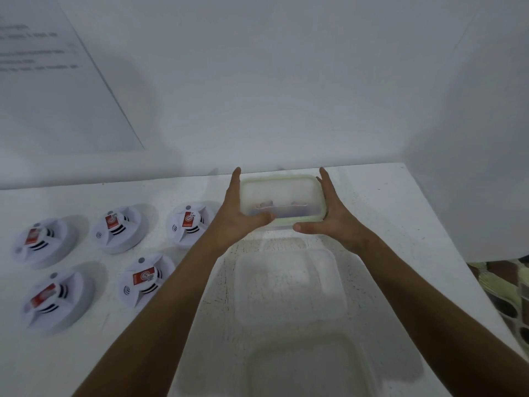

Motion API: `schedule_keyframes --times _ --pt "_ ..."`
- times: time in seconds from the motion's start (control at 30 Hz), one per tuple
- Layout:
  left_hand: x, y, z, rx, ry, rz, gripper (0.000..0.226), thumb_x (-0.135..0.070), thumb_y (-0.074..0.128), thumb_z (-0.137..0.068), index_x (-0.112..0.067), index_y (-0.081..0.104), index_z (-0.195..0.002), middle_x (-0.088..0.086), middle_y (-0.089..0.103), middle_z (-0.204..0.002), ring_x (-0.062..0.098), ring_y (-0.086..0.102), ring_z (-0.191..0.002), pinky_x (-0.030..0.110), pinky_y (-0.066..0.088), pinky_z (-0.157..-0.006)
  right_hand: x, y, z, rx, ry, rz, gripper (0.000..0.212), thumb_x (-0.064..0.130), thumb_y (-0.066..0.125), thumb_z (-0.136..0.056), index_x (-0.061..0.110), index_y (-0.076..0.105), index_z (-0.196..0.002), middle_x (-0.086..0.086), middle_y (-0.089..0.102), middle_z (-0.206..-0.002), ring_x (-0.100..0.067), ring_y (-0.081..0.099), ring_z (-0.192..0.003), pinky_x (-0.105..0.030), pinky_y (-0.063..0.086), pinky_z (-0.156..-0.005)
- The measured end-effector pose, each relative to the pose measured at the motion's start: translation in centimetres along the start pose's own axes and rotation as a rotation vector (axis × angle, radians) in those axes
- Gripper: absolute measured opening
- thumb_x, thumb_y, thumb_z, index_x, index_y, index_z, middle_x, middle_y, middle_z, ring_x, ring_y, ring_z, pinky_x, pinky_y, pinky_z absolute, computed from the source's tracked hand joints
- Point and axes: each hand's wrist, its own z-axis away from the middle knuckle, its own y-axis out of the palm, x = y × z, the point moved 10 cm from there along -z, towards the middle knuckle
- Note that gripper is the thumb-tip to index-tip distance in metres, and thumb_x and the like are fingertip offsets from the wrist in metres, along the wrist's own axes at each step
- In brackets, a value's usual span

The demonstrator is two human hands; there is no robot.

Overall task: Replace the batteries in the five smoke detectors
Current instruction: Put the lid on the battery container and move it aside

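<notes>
Five white round smoke detectors with red labels lie on the white table at the left, three in a back row (43, 242) (118, 227) (190, 224) and two in front (57, 296) (146, 279). At the table's far edge is a translucent lidded container (282, 196) with a pale green rim and dark, blurred items inside. My left hand (237, 216) holds its left side and my right hand (333, 219) its right side. On both hands the fingers lie along the sides and the thumbs hook round the near edge.
A translucent empty container (289, 285) sits just in front of the held one, and another translucent container or lid (309, 368) lies nearer me. A white wall stands right behind the table (400, 224). A printed sheet (57, 81) hangs at upper left. Patterned fabric (503, 290) shows past the right edge.
</notes>
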Motion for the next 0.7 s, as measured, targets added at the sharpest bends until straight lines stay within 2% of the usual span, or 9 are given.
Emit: schedule_keyframes --times 0.1,0.17,0.2,0.3,0.37,0.47,0.53,0.63,0.7 --pt "0.6 0.2 0.0 0.005 -0.015 0.19 0.102 -0.015 0.077 -0.079 -0.036 0.009 -0.152 -0.01 0.024 -0.154 0.013 0.036 -0.137 0.033 0.039 -0.109 -1.0 0.1 -0.2 -0.016 0.022 -0.051 0.105 -0.006 0.08 -0.073 0.041 0.021 -0.146 0.028 0.048 -0.129 0.009 0.056 -0.117 -0.017 0.052 -0.088" --pt "0.9 0.4 0.1 0.007 -0.035 0.313 0.1 -0.01 0.074 -0.078 -0.034 0.01 -0.152 -0.008 0.019 -0.158 0.014 0.033 -0.139 0.034 0.034 -0.112 -1.5 0.2 -0.3 -0.015 0.053 -0.076 0.107 -0.005 0.082 -0.071 0.045 0.022 -0.144 0.031 0.048 -0.128 0.004 0.056 -0.121 -0.02 0.052 -0.091" --pt "1.0 0.4 0.0 0.002 -0.046 0.362 0.101 -0.011 0.073 -0.075 -0.031 0.011 -0.152 -0.007 0.019 -0.158 0.015 0.033 -0.139 0.034 0.033 -0.113 -1.5 0.3 -0.3 -0.023 0.054 -0.082 0.105 -0.006 0.081 -0.072 0.044 0.021 -0.143 0.034 0.048 -0.126 0.007 0.055 -0.12 -0.016 0.051 -0.09" --pt "1.4 0.8 -0.1 0.025 -0.082 0.491 0.107 -0.016 0.073 -0.064 -0.027 0.015 -0.153 -0.003 0.027 -0.156 0.022 0.038 -0.138 0.042 0.033 -0.114 -0.8 0.5 -0.1 -0.052 0.066 -0.099 0.097 -0.014 0.072 -0.079 0.035 0.018 -0.142 0.04 0.037 -0.117 0.033 0.048 -0.098 0.001 0.044 -0.077" --pt "1.7 1.1 -0.1 0.045 -0.105 0.549 0.102 -0.019 0.074 -0.063 -0.031 0.023 -0.15 0.001 0.031 -0.155 0.029 0.039 -0.138 0.051 0.03 -0.115 -0.6 0.2 0.0 -0.064 0.064 -0.069 0.092 -0.012 0.073 -0.079 0.031 0.022 -0.141 0.035 0.038 -0.121 0.032 0.049 -0.1 0.002 0.043 -0.076" --pt "1.3 0.7 0.1 0.014 -0.089 0.336 0.105 -0.028 0.077 -0.064 -0.037 0.018 -0.15 -0.008 0.023 -0.158 0.016 0.027 -0.143 0.04 0.028 -0.116 -1.0 0.1 0.0 -0.046 0.108 0.0 0.108 0.004 0.082 -0.076 0.027 0.013 -0.156 0.021 0.031 -0.147 0.007 0.036 -0.132 -0.002 0.04 -0.091" --pt "0.4 0.5 0.3 0.001 -0.037 0.071 0.096 -0.029 0.077 -0.076 -0.039 0.017 -0.15 -0.012 0.018 -0.157 0.005 0.021 -0.141 0.028 0.027 -0.109 -0.5 0.2 0.0 -0.034 0.117 0.054 0.108 0.013 0.084 -0.075 0.029 0.015 -0.157 0.015 0.027 -0.154 -0.002 0.031 -0.138 -0.015 0.035 -0.103" --pt "-0.2 0.5 0.2 0.024 -0.008 -0.225 0.069 -0.035 0.067 -0.088 -0.04 0.029 -0.146 -0.008 0.012 -0.158 0.01 0.017 -0.145 0.024 0.026 -0.106 0.3 -0.1 0.0 -0.031 0.103 0.138 0.101 0.022 0.085 -0.075 0.03 0.022 -0.154 0.011 0.031 -0.154 -0.006 0.035 -0.137 -0.024 0.035 -0.108" --pt "-0.6 0.5 0.6 0.056 -0.046 -0.352 0.065 -0.044 0.061 -0.09 -0.039 0.03 -0.146 -0.006 0.007 -0.16 0.015 0.015 -0.146 0.028 0.026 -0.106 0.4 -0.1 0.2 0.007 0.115 0.222 0.102 0.034 0.084 -0.076 0.032 0.02 -0.155 0.009 0.026 -0.158 -0.009 0.03 -0.142 -0.028 0.031 -0.112"
